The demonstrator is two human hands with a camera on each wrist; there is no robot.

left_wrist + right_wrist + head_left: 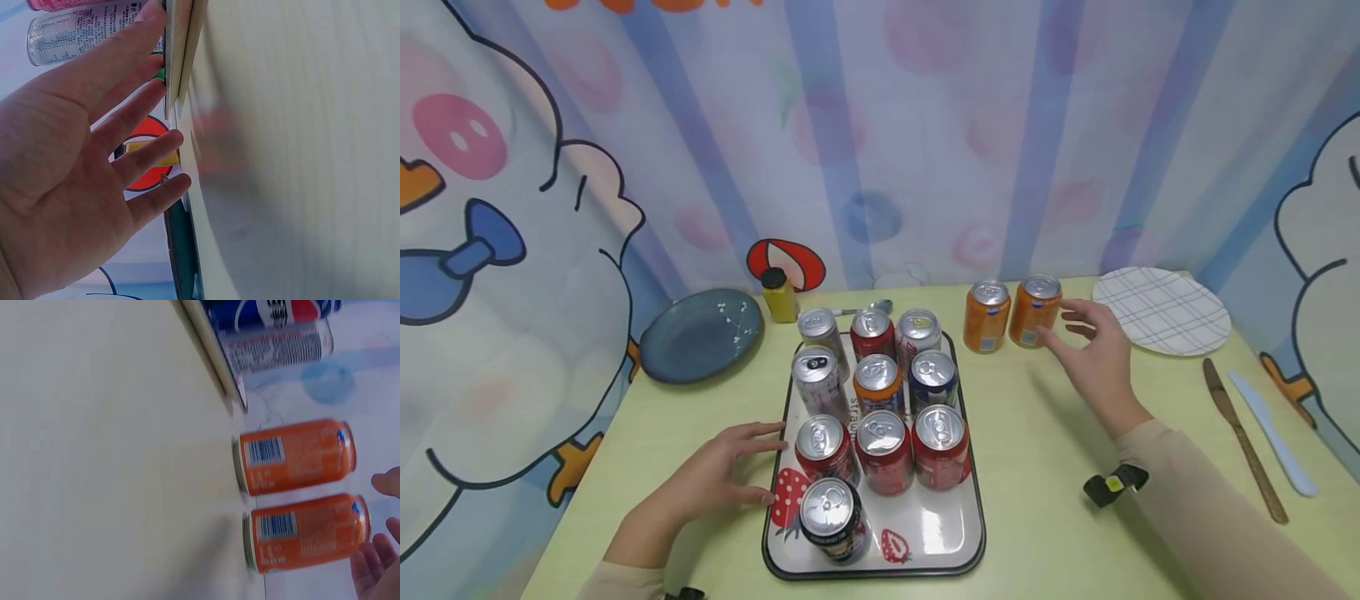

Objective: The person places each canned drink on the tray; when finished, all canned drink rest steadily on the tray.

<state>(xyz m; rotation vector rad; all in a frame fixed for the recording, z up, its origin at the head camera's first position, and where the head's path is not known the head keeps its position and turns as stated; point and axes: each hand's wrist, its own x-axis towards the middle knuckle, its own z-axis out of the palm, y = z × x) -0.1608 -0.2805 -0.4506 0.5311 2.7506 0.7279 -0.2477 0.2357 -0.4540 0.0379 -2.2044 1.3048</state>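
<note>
Two orange soda cans stand side by side at the back of the table: a left orange can [987,317] and a right orange can [1036,312]. Beside the right one is my right hand [1093,358], thumb and fingers spread; the right wrist view shows the thumb apart from that can [309,533], while finger contact is unclear. My left hand [722,467] has its fingers extended at the left edge of a strawberry-printed tray [932,550]. Several cans stand upright on the tray, among them a black can [835,525] in front and a dark blue can [933,379].
A dark blue plate [700,337], a yellow bottle with a black cap [779,300] and a spoon [872,308] lie behind and left of the tray. At the right are a checked white plate [1161,312], a brown knife [1243,442] and a pale knife [1273,433]. A printed curtain [925,150] hangs behind.
</note>
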